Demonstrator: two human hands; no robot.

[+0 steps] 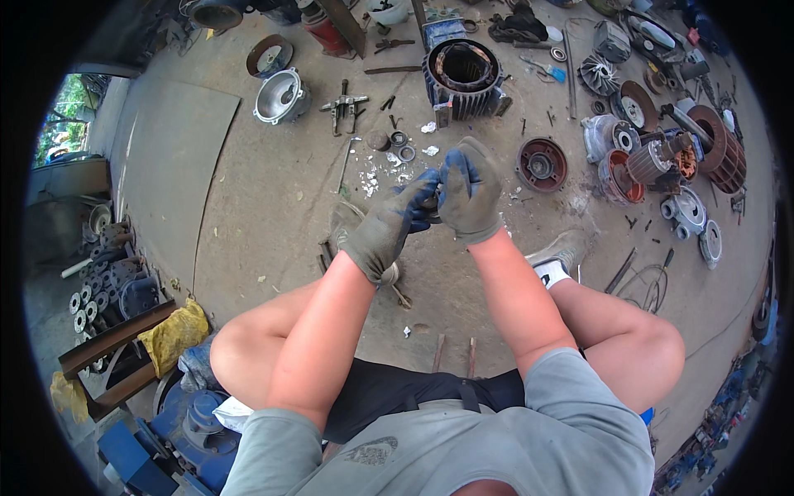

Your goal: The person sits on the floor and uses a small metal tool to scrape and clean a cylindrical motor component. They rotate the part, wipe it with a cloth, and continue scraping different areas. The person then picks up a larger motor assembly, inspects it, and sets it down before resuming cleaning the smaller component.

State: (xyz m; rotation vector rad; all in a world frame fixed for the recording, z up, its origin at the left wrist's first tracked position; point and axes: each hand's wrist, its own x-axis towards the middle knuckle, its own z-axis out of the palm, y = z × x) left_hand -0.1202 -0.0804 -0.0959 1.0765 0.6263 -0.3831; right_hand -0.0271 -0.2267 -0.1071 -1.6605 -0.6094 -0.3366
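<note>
Both hands wear grey work gloves with blue fingers and are raised close together in front of my knees. My left hand (389,223) curls around a small dark metal part (428,202), mostly covered by the fingers, so its kind is unclear. Right beside it, my right hand (473,192) is closed, its fingers bent inward toward that part; what they pinch, if anything, is hidden. Beyond the hands stands a finned motor housing (465,87) with copper windings inside. Left of it on the floor lie a dark ring (406,154) and white scraps (394,159).
A three-armed puller (344,107) and a silver end cover (279,97) lie to the far left. On the right are a reddish round cover (542,164), a rotor (653,161) and a fan wheel (599,74). A flat sheet (165,165) covers floor at left.
</note>
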